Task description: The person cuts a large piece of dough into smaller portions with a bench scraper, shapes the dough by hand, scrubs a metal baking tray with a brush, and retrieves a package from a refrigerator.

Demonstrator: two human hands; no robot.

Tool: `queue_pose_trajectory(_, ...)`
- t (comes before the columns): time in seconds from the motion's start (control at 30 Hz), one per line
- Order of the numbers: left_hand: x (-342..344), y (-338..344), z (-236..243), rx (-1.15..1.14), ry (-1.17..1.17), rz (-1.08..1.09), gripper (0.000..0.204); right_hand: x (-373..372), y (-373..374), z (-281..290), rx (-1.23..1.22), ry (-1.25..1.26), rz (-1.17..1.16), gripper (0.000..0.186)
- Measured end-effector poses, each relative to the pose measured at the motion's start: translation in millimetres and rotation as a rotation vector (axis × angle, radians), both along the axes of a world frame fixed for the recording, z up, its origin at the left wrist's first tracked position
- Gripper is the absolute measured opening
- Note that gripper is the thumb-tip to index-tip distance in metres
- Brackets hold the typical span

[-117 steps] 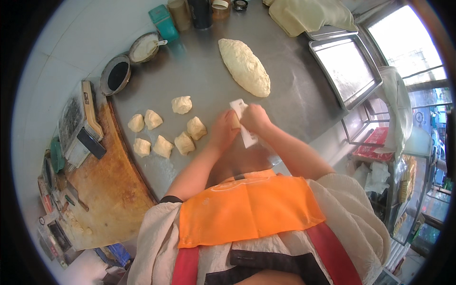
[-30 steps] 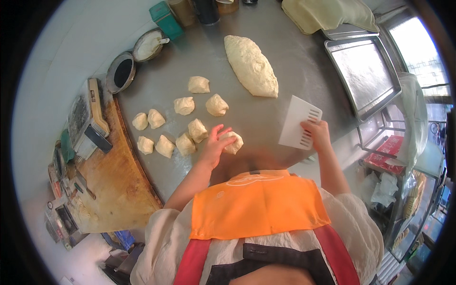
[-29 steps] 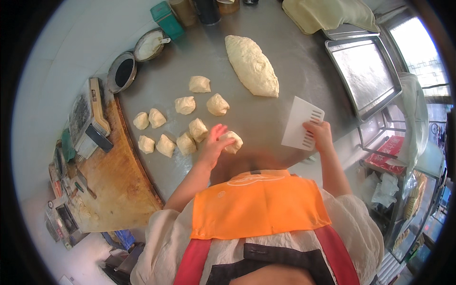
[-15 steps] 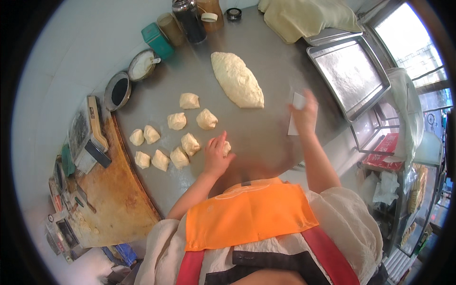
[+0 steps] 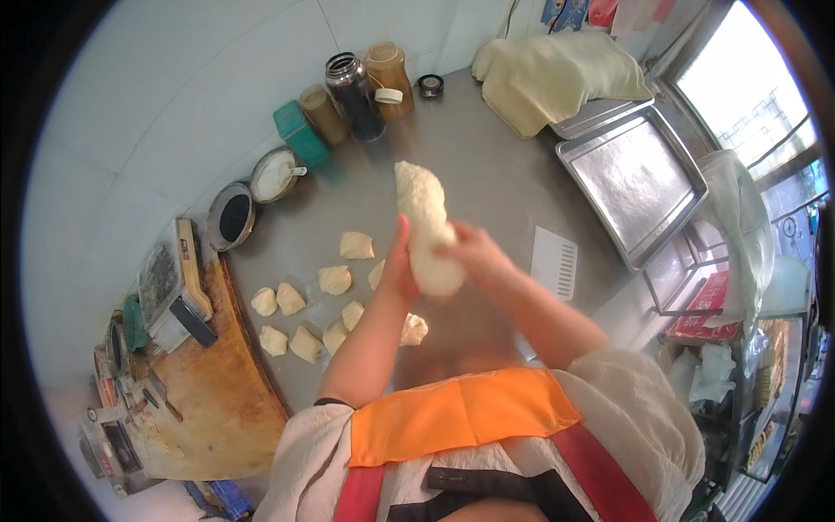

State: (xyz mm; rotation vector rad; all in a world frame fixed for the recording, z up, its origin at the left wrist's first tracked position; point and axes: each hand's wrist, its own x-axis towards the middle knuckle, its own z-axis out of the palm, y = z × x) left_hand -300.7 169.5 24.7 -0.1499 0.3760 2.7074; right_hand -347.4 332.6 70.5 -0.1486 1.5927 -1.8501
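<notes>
Large dough log (image 5: 421, 198) is gripped from both sides, well left of the white scraper (image 5: 544, 261). Left side is cupped by the left hand (image 5: 401, 265); right side is pressed by the fingers of the right hand (image 5: 480, 254). Near end is blurred; whether the log is lifted off the worktop (image 5: 500, 196) can't be told. Scraper is laid flat, slotted edge to the right, touched by neither hand. Ten small dough pieces (image 5: 334, 279) are spread farther left of the scraper, some partly hidden by the left forearm. Metal tray (image 5: 639, 183) is set beyond the scraper, to its right; yellowish cloth (image 5: 557, 78) is draped straight beyond it, well apart. Dark bottle (image 5: 355, 104) is stood far beyond it, to the left. Wooden board (image 5: 213, 396) is placed at the far left of the scraper, on the near side.
</notes>
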Motion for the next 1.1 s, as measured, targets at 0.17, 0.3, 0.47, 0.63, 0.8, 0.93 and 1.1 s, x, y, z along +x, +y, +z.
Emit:
queue_pose_trajectory(0.17,17,22,28,-0.413,-0.152,0.061,0.053,15,64,-17,0.126,-0.138,-0.39,0.062)
queue_pose_trajectory(0.3,49,28,103,-0.451,0.023,-0.239,0.067,-14,18,-104,-0.936,-0.616,0.017,0.069)
queue_pose_trajectory(0.47,115,8,118,-0.709,0.102,-0.424,0.082,-19,12,-15,-0.729,-0.4,-0.357,0.05)
queue_pose_trajectory(0.63,187,-83,106,-0.817,-0.017,-0.544,0.079,34,93,44,-0.746,-0.027,-0.686,0.046)
queue_pose_trajectory(0.8,273,-121,17,-1.178,-0.103,-0.67,0.078,122,139,-99,0.312,0.086,-0.421,0.057)
queue_pose_trajectory(0.93,325,-63,-16,-2.335,0.424,-0.009,0.08,196,89,-111,0.845,0.934,-0.312,0.065)
queue_pose_trajectory(1.1,335,-44,-64,-2.3,0.349,-0.047,0.073,184,-36,-62,0.68,1.118,0.041,0.051)
